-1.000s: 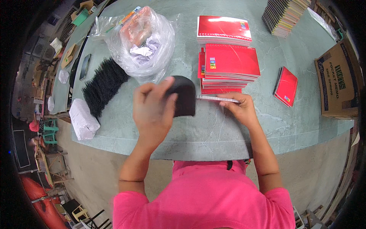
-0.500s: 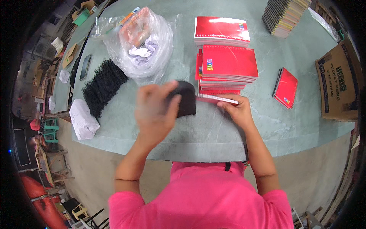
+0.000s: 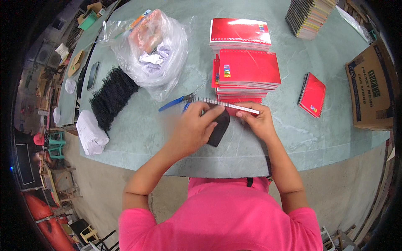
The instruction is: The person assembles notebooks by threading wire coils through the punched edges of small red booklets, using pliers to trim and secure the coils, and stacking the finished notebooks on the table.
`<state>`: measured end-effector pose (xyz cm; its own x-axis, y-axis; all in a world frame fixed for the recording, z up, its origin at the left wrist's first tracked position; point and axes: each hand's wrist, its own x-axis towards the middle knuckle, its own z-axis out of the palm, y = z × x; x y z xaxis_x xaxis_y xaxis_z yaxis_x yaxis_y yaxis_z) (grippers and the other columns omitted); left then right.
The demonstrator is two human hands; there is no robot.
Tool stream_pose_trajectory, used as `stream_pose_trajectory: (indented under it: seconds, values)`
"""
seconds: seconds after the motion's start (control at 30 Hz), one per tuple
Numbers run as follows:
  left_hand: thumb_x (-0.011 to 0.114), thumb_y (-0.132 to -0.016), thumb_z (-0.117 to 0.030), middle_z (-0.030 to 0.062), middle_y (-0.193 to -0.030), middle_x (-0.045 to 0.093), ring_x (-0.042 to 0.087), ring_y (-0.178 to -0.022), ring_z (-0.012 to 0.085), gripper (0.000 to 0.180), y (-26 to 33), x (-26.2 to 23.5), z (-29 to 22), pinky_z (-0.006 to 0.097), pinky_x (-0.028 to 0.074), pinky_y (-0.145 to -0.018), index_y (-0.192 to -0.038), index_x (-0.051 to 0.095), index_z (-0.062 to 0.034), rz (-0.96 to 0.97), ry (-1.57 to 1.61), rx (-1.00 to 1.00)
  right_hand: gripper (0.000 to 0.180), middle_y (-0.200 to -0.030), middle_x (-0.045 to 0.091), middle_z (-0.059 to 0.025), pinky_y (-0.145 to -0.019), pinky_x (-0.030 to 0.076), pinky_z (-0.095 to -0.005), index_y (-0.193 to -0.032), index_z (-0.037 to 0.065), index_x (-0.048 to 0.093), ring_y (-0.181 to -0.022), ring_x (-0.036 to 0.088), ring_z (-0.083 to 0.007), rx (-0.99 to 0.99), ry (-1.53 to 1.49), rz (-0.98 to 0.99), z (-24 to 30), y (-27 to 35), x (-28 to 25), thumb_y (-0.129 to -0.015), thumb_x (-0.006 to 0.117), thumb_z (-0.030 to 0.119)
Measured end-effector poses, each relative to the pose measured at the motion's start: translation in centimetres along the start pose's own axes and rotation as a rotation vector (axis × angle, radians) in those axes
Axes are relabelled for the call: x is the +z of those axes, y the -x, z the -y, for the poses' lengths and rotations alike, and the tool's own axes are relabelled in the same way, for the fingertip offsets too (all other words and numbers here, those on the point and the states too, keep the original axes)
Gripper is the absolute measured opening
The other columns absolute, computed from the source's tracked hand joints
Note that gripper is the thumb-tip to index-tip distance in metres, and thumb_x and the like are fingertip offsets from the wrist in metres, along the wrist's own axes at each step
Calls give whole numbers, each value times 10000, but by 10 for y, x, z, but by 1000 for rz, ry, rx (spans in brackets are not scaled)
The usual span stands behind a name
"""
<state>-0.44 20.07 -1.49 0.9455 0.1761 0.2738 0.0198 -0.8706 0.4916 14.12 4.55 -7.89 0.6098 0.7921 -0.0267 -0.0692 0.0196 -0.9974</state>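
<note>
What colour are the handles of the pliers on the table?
Blue; the pliers show best in the head view.

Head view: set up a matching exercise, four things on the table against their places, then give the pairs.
Things:
1. clear plastic bag
2. blue-handled pliers
3. cardboard box
4. single red notebook

Places:
A. at the table's right edge
B. lying alone between the red stack and the box
C. far left part of the table, beside the black coils
D. just beyond the left hand

Pairs: 1-C, 2-D, 3-A, 4-B
</note>
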Motion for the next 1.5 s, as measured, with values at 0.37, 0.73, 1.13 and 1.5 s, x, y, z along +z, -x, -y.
stream_pose_trajectory:
  seconds: [0.37, 0.73, 1.13, 1.5]
  values:
    - [693, -712, 2, 94, -899, 561, 564, -803, 229, 352, -14, -9, -11, 322, 458, -719, -1053, 641, -69, -246, 4, -61, 229, -908, 681, -68, -756, 478, -253, -1013, 6, 657, -825, 611, -110, -89, 85, 79, -11, 1, -3, -784, 659, -10]
    - [702, -729, -32, 94, -880, 548, 561, -801, 240, 352, -15, 9, -21, 318, 452, -721, -1064, 655, -130, -82, 71, 21, 272, -947, 687, -89, -781, 482, -262, -1058, 18, 645, -860, 617, -111, -62, 139, 87, -14, 2, 2, -794, 611, -42]
    - [709, -748, -124, 111, -947, 522, 556, -819, 264, 311, 9, 29, -17, 340, 462, -716, -1047, 634, -78, 59, 225, -56, 279, -989, 675, -68, -805, 473, -264, -1095, 17, 630, -899, 608, -124, -34, -162, 151, -12, 2, 2, -817, 636, 33]
    - [651, -782, -139, 100, -950, 581, 541, -865, 288, 263, -29, 18, -7, 393, 420, -752, -1019, 599, -36, 114, -34, 157, 204, -951, 675, -78, -817, 471, -274, -1032, 10, 645, -921, 610, -125, 31, -88, -2, -7, 24, -1, -835, 617, 54]
